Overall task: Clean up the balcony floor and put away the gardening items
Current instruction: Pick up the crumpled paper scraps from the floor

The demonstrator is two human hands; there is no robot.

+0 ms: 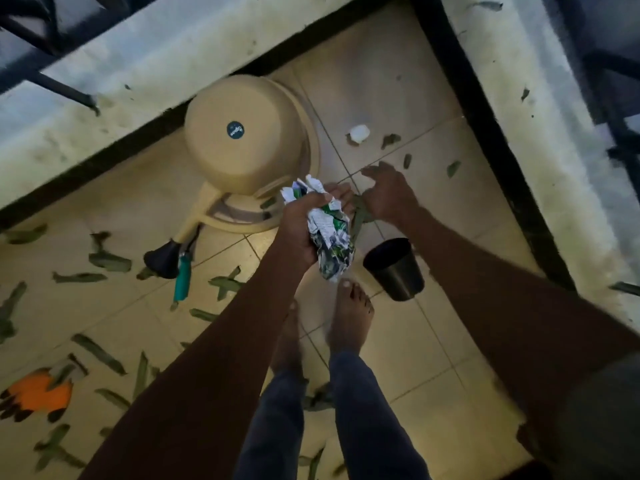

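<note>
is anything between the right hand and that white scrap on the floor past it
Nothing visible. The right hand hovers with loose fingers above bare tile, and the white scrap lies in the open beyond its fingertips. Only small leaves lie beside it. The left hand grips crumpled paper.

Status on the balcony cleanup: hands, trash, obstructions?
Left hand grips crumpled paper. Right hand reaching for leaves, grip unclear. Black pot by feet; leaves still litter floor.

crumpled paper point(330, 233) held; green leaves point(110, 262) litter tiles.
</note>
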